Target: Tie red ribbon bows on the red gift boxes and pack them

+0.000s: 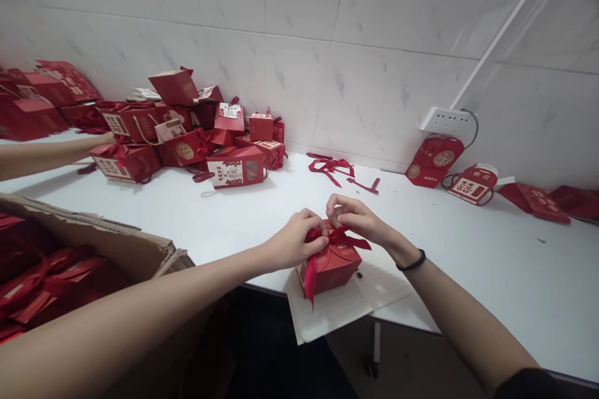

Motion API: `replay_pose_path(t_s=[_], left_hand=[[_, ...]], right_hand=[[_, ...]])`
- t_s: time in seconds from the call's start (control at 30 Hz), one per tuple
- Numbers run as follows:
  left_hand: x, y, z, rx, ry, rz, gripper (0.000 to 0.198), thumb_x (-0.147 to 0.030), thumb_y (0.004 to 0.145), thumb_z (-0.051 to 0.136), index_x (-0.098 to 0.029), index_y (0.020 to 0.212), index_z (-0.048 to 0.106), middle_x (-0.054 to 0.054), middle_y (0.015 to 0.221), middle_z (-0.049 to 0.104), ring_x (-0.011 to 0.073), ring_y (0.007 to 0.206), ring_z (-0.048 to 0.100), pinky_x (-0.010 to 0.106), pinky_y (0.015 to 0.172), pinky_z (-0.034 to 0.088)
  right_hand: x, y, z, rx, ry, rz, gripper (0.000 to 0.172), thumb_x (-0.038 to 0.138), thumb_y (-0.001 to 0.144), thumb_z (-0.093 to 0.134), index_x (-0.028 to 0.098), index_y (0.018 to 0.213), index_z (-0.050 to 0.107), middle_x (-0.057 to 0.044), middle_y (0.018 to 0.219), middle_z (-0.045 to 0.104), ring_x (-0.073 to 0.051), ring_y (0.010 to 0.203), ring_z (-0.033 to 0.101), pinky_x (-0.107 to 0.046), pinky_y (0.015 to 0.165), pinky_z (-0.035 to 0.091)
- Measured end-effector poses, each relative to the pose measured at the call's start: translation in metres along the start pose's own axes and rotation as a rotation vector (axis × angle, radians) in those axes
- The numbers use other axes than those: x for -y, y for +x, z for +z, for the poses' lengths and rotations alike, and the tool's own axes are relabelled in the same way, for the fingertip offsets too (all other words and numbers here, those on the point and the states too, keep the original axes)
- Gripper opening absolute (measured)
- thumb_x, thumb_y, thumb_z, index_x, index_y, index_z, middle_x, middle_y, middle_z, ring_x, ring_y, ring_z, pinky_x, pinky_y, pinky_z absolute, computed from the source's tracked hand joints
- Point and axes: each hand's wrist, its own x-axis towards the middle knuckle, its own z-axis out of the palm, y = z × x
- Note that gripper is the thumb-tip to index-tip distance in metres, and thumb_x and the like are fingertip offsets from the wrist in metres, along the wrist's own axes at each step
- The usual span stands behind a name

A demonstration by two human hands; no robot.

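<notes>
Red ribbon (336,238) atop the small red box (334,268) at the table (468,249) edge is pinched by fingers of both left hand (292,242) and right hand (358,219), apparently mid-knot; uneven pull could slacken the bow or drag the box off the edge.

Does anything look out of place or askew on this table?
The white sheet under the red box hangs over the table edge. The boxes by the wall lie tumbled in a heap, with loose ribbon scraps nearby. The left hand and right hand pinch the box's ribbon.
</notes>
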Motion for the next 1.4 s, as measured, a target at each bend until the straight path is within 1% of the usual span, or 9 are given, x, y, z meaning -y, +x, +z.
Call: replay_pose_path(t_s=[0.2, 0.33, 0.5, 0.83, 0.97, 1.03, 1.2, 1.3, 1.4], left_hand=[[0.0, 0.001, 0.0, -0.007, -0.018, -0.016, 0.008, -0.025, 0.079, 0.05, -0.018, 0.077, 0.054, 0.005, 0.094, 0.048, 0.0192, 0.097, 0.047, 0.034, 0.091, 0.037], [-0.002, 0.0, -0.002, -0.004, -0.038, -0.035, 0.011, -0.027, 0.08, 0.05, -0.018, 0.077, 0.055, 0.005, 0.095, 0.048, 0.0192, 0.096, 0.048, 0.034, 0.089, 0.038], [-0.001, 0.0, -0.001, -0.023, -0.035, -0.034, 0.012, -0.029, 0.079, 0.052, -0.018, 0.077, 0.056, 0.004, 0.094, 0.049, 0.0187, 0.093, 0.049, 0.034, 0.087, 0.04], [-0.007, 0.001, -0.003, -0.051, -0.026, -0.081, 0.015, -0.029, 0.079, 0.053, -0.017, 0.074, 0.059, 0.005, 0.094, 0.055, 0.0179, 0.088, 0.053, 0.033, 0.082, 0.043], [-0.007, -0.001, -0.021, -0.002, -0.057, -0.049, 0.019, -0.035, 0.08, 0.05, -0.019, 0.079, 0.06, 0.004, 0.096, 0.058, 0.0194, 0.095, 0.052, 0.034, 0.086, 0.041], [-0.007, -0.004, -0.033, 0.032, -0.046, -0.051, 0.018, -0.035, 0.078, 0.052, -0.021, 0.085, 0.06, 0.003, 0.1, 0.057, 0.02, 0.099, 0.051, 0.036, 0.091, 0.038], [-0.003, -0.011, -0.049, 0.107, 0.124, -0.037, 0.019, -0.026, 0.069, 0.058, -0.021, 0.088, 0.058, 0.004, 0.098, 0.056, 0.0214, 0.096, 0.05, 0.038, 0.088, 0.039], [-0.001, -0.011, -0.045, 0.065, 0.159, -0.01, 0.015, -0.029, 0.075, 0.055, -0.021, 0.086, 0.058, 0.005, 0.096, 0.056, 0.021, 0.097, 0.05, 0.036, 0.087, 0.04], [0.001, -0.009, -0.04, 0.055, 0.149, 0.031, 0.014, -0.03, 0.077, 0.054, -0.021, 0.086, 0.057, 0.005, 0.099, 0.056, 0.0196, 0.097, 0.05, 0.035, 0.088, 0.039]], right_hand=[[-0.001, 0.003, 0.006, -0.3, -0.31, 0.176, 0.016, 0.03, 0.077, 0.051, 0.017, 0.085, 0.052, 0.005, 0.054, 0.046, -0.01, 0.049, 0.041, -0.022, 0.048, 0.031], [0.003, -0.012, 0.0, -0.457, -0.489, 0.186, 0.031, 0.045, 0.08, 0.05, 0.016, 0.089, 0.057, -0.003, 0.08, 0.057, -0.014, 0.065, 0.051, -0.027, 0.06, 0.04], [0.012, -0.043, -0.003, -0.214, -0.504, 0.351, 0.049, 0.056, 0.087, 0.036, 0.016, 0.062, 0.049, -0.001, 0.063, 0.049, -0.014, 0.06, 0.046, -0.027, 0.057, 0.036], [0.035, -0.07, 0.04, -0.122, -0.534, 0.537, 0.039, 0.034, 0.088, 0.04, 0.017, 0.055, 0.053, 0.0, 0.053, 0.054, -0.012, 0.048, 0.046, -0.023, 0.049, 0.034], [0.047, -0.083, 0.018, 0.214, -0.497, 0.665, 0.036, 0.031, 0.088, 0.041, 0.016, 0.065, 0.065, -0.002, 0.059, 0.062, -0.014, 0.054, 0.055, -0.024, 0.055, 0.04], [0.051, -0.088, -0.001, 0.254, -0.489, 0.653, 0.038, 0.039, 0.088, 0.043, 0.016, 0.073, 0.068, -0.005, 0.064, 0.064, -0.017, 0.061, 0.057, -0.026, 0.058, 0.041], [0.038, -0.074, -0.02, -0.213, -0.548, 0.441, 0.045, 0.055, 0.085, 0.041, 0.017, 0.08, 0.064, -0.007, 0.078, 0.063, -0.018, 0.067, 0.055, -0.028, 0.057, 0.041], [0.02, -0.051, -0.006, -0.259, -0.492, 0.296, 0.036, 0.05, 0.083, 0.049, 0.018, 0.093, 0.062, -0.007, 0.095, 0.062, -0.02, 0.085, 0.055, -0.031, 0.072, 0.042], [0.009, -0.035, 0.01, -0.314, -0.408, 0.242, 0.033, 0.048, 0.082, 0.052, 0.016, 0.088, 0.061, -0.006, 0.089, 0.061, -0.019, 0.081, 0.054, -0.031, 0.073, 0.041]])
